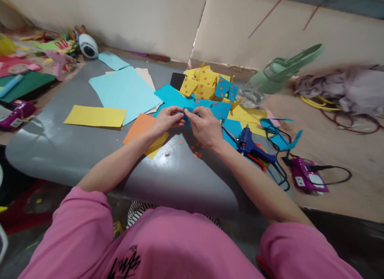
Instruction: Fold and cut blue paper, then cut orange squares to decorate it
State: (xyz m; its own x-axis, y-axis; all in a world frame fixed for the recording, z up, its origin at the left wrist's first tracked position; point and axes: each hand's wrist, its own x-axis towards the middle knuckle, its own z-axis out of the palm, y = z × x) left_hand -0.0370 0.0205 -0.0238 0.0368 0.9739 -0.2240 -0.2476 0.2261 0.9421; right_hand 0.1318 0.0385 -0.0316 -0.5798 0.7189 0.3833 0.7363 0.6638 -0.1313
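Observation:
Both hands meet over the middle of the grey table (90,151), closed on a small piece of blue paper (186,110). My left hand (169,120) pinches its left side. My right hand (207,127) grips it from the right, with the thumb on top; the fingers partly hide the paper. Just behind lie more blue paper pieces (172,96) and a pile of yellow paper pieces with orange squares (204,81). Several tiny orange squares (198,145) are scattered on the table below my right hand. An orange sheet (136,129) lies under my left forearm.
Light blue sheets (123,91) and a yellow strip (94,116) lie to the left. On the right are a blue glue gun (255,147) with black cable, a purple power strip (309,175) and a green fan-like object (279,73). A white round device (88,46) stands at back left.

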